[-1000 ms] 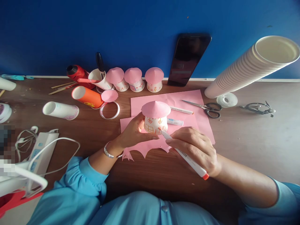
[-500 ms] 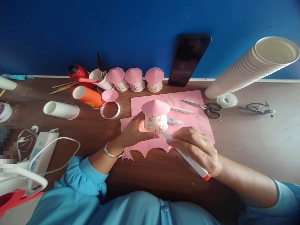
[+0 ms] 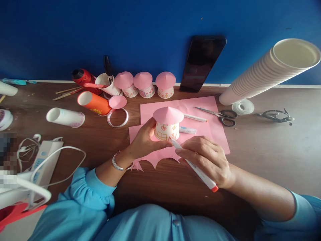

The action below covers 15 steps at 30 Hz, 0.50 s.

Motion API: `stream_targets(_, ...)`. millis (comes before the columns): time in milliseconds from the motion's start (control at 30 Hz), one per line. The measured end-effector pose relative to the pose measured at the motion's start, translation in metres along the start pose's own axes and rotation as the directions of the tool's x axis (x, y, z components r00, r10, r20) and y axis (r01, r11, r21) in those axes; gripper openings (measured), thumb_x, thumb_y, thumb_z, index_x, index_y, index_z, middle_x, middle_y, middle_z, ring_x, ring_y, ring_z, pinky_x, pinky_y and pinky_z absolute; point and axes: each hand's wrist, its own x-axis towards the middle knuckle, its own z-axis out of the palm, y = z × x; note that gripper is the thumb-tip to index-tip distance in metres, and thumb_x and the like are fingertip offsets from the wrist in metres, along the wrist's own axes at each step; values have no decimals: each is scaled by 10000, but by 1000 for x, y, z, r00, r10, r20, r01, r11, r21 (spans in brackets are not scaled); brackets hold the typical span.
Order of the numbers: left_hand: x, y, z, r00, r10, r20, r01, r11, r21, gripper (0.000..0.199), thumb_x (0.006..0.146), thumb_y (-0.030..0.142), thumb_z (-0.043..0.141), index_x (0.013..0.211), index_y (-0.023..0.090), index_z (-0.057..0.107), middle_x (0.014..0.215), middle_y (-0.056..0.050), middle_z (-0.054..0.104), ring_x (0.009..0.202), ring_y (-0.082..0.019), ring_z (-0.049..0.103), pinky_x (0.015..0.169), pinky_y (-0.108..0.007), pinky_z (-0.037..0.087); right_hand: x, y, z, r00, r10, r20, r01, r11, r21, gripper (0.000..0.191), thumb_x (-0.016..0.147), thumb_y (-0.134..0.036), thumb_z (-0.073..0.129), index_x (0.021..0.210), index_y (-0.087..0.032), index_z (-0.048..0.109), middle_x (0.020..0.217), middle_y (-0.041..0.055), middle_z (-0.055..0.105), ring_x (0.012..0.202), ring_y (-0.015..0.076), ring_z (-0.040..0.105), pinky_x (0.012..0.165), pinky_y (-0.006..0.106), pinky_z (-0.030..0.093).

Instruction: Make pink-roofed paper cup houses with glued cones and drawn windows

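My left hand (image 3: 144,142) grips a small paper-cup house (image 3: 167,130) upright from its left side, thumb along the base. Its pink cone roof (image 3: 168,114) sits on a white cup drawn with red and orange windows, flowers and strokes. Between the fingers of my right hand (image 3: 207,159) is a white marker (image 3: 200,172) with a red end, its tip at the cup's lower wall. Under and behind them lies cut pink paper (image 3: 155,155), one edge scalloped. Two more markers, one a white marker (image 3: 195,117), rest on the paper.
Several similar pink-roofed houses (image 3: 165,83) line the blue wall, beside a leaning phone (image 3: 203,63). Scissors (image 3: 225,115), a tape roll (image 3: 243,107) and a tall cup stack (image 3: 271,70) stand right. Left are an orange cup (image 3: 94,103), a white cup (image 3: 65,117) and a power strip (image 3: 46,157).
The cup house has shifted slightly right and turned a little in my left hand. My right hand and its marker have moved slightly left, the tip staying at the cup's lower wall.
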Motion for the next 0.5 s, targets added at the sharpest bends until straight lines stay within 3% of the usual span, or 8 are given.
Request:
stream_targets(200, -2, 3, -1, 999, -44, 4, 44, 999, 29, 705, 697, 438, 936, 1271, 185, 614, 1116, -99, 771, 1088, -309, 721, 937, -449, 608, -2, 0, 0, 1000, 18, 11, -18, 1000, -7, 268, 950, -77, 642, 1216, -94, 669, 943, 112, 714, 830, 232, 695, 670, 386, 592)
stream_targets(500, 0, 10, 0, 999, -52, 13, 50, 993, 105, 637, 698, 435, 933, 1207, 175, 653, 1117, -100, 770, 1051, -299, 713, 916, -429, 602, -4, 3, 1, 1000, 15, 15, -15, 1000, 9, 327, 951, -60, 632, 1273, -112, 652, 958, 103, 710, 852, 226, 683, 679, 384, 593)
